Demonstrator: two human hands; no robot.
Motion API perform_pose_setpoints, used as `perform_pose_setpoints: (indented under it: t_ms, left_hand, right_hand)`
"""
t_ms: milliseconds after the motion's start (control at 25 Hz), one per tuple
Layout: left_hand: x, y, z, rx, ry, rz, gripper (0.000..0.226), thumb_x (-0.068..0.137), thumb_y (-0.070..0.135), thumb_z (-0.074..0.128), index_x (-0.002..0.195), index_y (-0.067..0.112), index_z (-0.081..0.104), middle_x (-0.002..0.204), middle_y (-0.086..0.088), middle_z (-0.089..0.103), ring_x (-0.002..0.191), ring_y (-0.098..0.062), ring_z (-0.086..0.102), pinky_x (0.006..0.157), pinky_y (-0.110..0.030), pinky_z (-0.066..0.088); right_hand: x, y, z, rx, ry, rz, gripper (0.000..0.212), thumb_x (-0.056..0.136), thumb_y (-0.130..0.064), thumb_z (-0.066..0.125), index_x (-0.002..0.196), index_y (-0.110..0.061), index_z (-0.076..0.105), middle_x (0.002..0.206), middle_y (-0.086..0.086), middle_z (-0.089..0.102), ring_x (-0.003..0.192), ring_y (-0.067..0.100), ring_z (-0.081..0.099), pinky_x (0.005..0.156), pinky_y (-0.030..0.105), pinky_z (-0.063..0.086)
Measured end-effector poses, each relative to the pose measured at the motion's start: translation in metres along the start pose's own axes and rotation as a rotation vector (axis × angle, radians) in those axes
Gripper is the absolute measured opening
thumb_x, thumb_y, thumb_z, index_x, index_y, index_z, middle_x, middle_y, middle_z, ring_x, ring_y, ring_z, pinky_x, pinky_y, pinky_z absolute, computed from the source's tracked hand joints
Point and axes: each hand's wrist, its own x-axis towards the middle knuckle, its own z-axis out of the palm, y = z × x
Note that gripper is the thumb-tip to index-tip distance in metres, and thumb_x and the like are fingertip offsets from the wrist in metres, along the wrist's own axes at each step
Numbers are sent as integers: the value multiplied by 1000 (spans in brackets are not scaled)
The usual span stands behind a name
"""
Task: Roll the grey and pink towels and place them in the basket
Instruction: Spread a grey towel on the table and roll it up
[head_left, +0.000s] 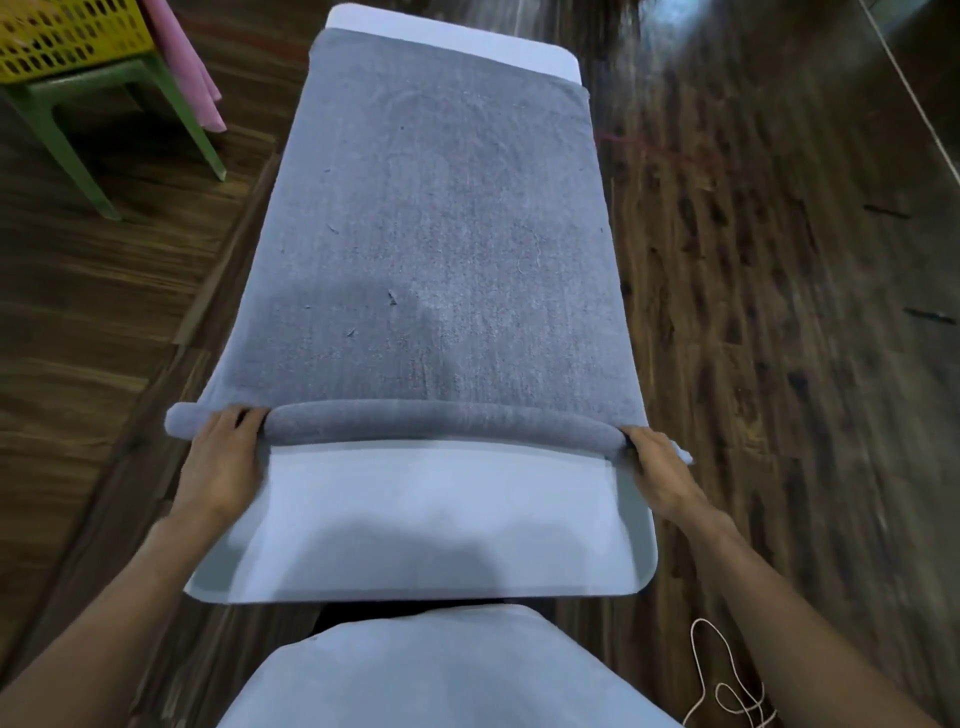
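Both hands on the roll!
Left hand (221, 462) and right hand (655, 470) curl fingers over the grey towel (431, 249)'s rolled near edge on the white table (431, 519); basket (67, 36) far left.

Both hands (221, 462) (660, 467) forward, fingers (244, 418) curled.

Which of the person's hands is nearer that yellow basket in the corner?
Left. The left hand grips the grey towel roll's left end, on the side of the yellow basket; the right hand grips the opposite end.
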Motion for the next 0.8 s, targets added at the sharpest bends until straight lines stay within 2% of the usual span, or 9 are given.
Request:
perform_pose_setpoints:
  t_ms: [80, 160, 240, 320, 440, 520, 640, 680, 800]
  left_hand:
    - [-5, -12, -6, -50, -101, 39, 43, 78, -11, 59, 121, -3, 60, 113, -23, 61, 102, -41, 57, 91, -51, 45]
    - [6, -18, -14, -149, -139, 16, 41, 80, -16, 57, 120, -7, 60, 113, -24, 63, 104, -42, 59, 94, -46, 42]
    - [25, -17, -21, -222, -101, -83, 32, 82, -12, 60, 112, -3, 64, 106, -14, 65, 97, -31, 60, 88, -37, 42]
    - [36, -10, -27, -193, 30, -100, 24, 79, -11, 65, 99, 2, 69, 96, -14, 64, 89, -33, 61, 84, -40, 44]
    - [16, 1, -15, 10, 160, -8, 21, 79, -8, 65, 96, 4, 69, 97, -21, 59, 85, -43, 54, 80, -51, 44]
    - [-10, 11, -2, 58, 187, -6, 26, 86, 1, 60, 111, 3, 61, 110, -21, 56, 96, -40, 51, 82, -51, 44]
    - [-16, 11, 8, 55, 137, -6, 40, 89, 3, 57, 129, -1, 49, 127, -21, 49, 113, -38, 45, 92, -53, 46]
    - [-9, 10, 8, 34, 109, -14, 41, 89, 3, 57, 130, 0, 48, 129, -21, 48, 116, -37, 44, 92, -54, 46]
    - [13, 9, 4, -30, 59, -39, 37, 88, 0, 52, 125, 2, 52, 126, -17, 52, 116, -35, 44, 92, -55, 46]
  right_hand:
    - [0, 5, -12, -43, -51, -29, 25, 99, -11, 47, 110, 1, 65, 106, 10, 63, 86, 9, 55, 68, 8, 42]
    - [-2, 10, -26, -91, -84, -100, 25, 96, -3, 52, 119, -3, 61, 113, 13, 63, 94, 19, 60, 76, 13, 42]
    - [9, 4, -29, -19, 95, -108, 21, 89, 3, 60, 104, -10, 65, 109, 12, 62, 94, 24, 59, 79, 22, 47]
    - [10, -7, -22, -112, 257, -32, 15, 88, -1, 63, 93, -14, 68, 104, 9, 61, 95, 27, 53, 82, 39, 48]
    - [-21, -6, 8, -129, 394, -171, 15, 92, -11, 61, 105, -11, 68, 105, 10, 64, 99, 32, 56, 86, 46, 46]
    - [-30, 6, 28, -147, 327, -215, 33, 91, -19, 64, 122, -9, 61, 121, 11, 62, 111, 30, 57, 97, 46, 46]
    - [11, -6, 9, -342, 23, 268, 63, 92, -34, 63, 145, -9, 39, 147, 12, 44, 136, 32, 41, 116, 41, 30]
    - [18, -10, 4, -279, 6, 267, 58, 94, -27, 59, 145, -7, 39, 147, 14, 44, 137, 33, 41, 116, 38, 28]
    - [9, -11, 1, -141, 156, -142, 39, 90, 1, 56, 128, -4, 57, 126, 19, 58, 119, 38, 52, 106, 45, 37]
